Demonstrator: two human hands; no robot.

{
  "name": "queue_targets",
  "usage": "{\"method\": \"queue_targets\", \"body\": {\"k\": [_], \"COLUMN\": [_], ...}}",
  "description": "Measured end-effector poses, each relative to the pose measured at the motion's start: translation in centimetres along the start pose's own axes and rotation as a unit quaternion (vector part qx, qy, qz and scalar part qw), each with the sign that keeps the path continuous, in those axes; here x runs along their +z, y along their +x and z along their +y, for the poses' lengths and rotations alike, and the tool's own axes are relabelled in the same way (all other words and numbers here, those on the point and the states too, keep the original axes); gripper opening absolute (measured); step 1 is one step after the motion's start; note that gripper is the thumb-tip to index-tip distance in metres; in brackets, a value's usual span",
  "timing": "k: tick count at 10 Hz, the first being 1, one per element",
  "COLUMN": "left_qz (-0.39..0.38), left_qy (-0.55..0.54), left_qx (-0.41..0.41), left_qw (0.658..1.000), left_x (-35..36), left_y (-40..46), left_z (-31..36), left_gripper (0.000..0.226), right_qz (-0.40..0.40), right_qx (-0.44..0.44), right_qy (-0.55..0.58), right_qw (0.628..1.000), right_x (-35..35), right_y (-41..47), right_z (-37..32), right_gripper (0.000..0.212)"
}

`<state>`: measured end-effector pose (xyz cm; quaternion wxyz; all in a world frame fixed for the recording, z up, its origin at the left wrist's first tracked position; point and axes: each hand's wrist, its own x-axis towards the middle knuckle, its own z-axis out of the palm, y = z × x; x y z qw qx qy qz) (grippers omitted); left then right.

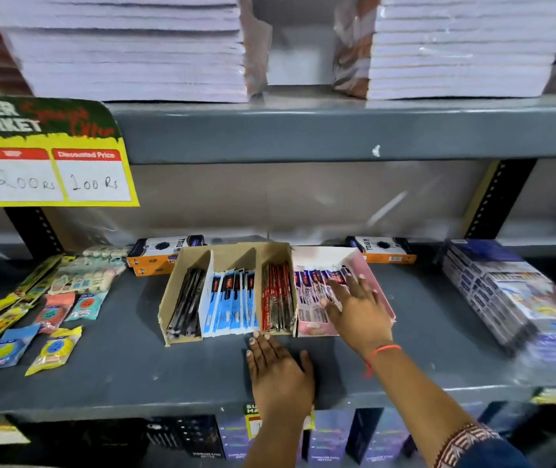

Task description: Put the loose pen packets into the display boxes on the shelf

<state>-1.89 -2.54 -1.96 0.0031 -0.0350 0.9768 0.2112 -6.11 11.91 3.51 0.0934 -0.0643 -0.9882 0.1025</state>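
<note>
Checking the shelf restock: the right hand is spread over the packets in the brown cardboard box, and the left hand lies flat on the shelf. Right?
Not quite. In the head view the right hand is spread over the packets in the pink box, not the brown cardboard box. The left hand does lie flat on the shelf.

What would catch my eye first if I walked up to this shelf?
Probably the yellow price sign hanging at upper left, handwritten with 200 Rs and 100 Rs. Next, the cardboard box and pink box at mid-shelf, packed with pen packets, where the right hand spreads open over the pink one and the left hand lies flat on the shelf in front.
</note>
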Motion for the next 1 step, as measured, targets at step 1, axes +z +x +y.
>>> {"method": "queue_targets", "body": {"k": [1], "left_qz": [0.014], "left_qy": [0.024], "left_qx": [0.021], "left_qw": [0.999], "left_x": [-0.92], "left_y": [-1.12], "left_z": [-0.60], "left_gripper": [0.071], "right_qz": [0.030], "right_qx": [-0.026], "right_qy": [-0.026], "right_qw": [0.999], "right_x": [-0.93], "right_y": [-2.01], "right_z": [0.64], "right_gripper": [0.055]}}
